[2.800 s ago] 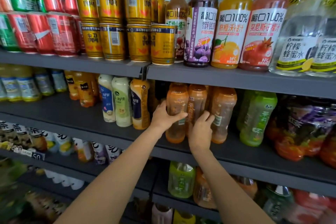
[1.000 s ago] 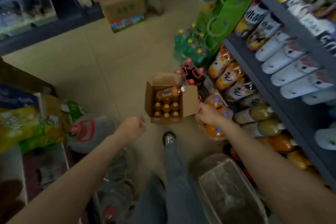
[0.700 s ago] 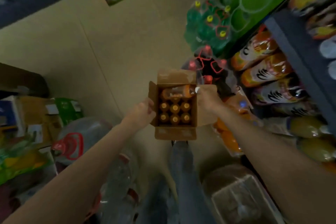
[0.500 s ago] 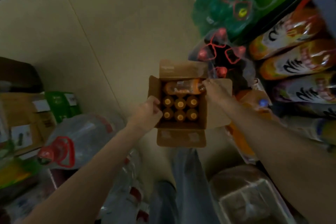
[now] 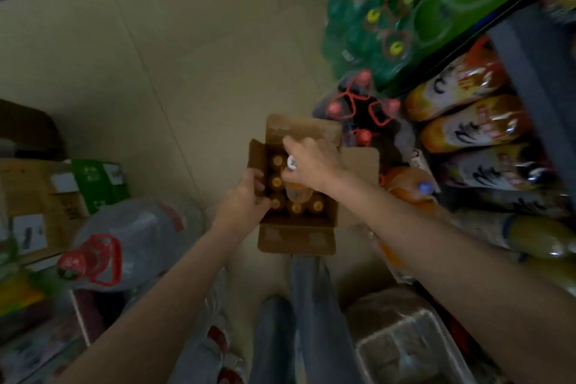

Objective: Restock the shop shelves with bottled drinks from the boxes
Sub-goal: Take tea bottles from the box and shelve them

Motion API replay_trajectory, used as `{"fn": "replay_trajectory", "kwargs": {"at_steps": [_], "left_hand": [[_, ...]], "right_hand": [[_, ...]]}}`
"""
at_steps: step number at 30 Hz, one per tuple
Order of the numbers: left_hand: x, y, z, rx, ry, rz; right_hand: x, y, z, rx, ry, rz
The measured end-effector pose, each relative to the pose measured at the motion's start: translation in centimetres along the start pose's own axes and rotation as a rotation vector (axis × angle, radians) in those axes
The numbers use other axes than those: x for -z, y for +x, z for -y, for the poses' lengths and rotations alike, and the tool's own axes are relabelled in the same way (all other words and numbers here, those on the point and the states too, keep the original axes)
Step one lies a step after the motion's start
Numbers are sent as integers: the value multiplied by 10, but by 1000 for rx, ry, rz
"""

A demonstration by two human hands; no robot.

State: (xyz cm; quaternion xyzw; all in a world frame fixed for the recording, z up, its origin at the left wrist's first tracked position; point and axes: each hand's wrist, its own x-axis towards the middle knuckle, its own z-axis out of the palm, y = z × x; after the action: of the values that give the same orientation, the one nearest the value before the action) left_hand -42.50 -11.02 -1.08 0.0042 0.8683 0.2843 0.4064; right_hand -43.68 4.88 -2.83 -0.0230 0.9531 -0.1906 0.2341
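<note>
Open cardboard box (image 5: 296, 237) on the floor, flaps spread, with orange-capped bottles (image 5: 296, 207) standing upright inside. The right hand (image 5: 307, 165), over the box's far half, grips one orange bottle (image 5: 297, 192) near its white cap, raised above the others. The left hand (image 5: 246, 201) curls its fingers over the box's left wall. Right of the box: shrink-wrapped drink packs (image 5: 364, 106) and a stocked shelf (image 5: 467, 121).
</note>
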Motion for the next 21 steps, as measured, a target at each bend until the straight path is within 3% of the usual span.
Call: {"fn": "replay_trajectory", "kwargs": {"at_steps": [5, 11, 18, 21], "left_hand": [[16, -55, -56, -306, -94, -7], [49, -172, -150, -609, -44, -134], [47, -335, -266, -757, -169, 165], [36, -395, -307, -798, -280, 268]], "right_hand": [[130, -74, 33, 76, 12, -71], [261, -227, 77, -80, 146, -465], [339, -439, 87, -252, 752, -799], [342, -527, 77, -392, 800, -775]]}}
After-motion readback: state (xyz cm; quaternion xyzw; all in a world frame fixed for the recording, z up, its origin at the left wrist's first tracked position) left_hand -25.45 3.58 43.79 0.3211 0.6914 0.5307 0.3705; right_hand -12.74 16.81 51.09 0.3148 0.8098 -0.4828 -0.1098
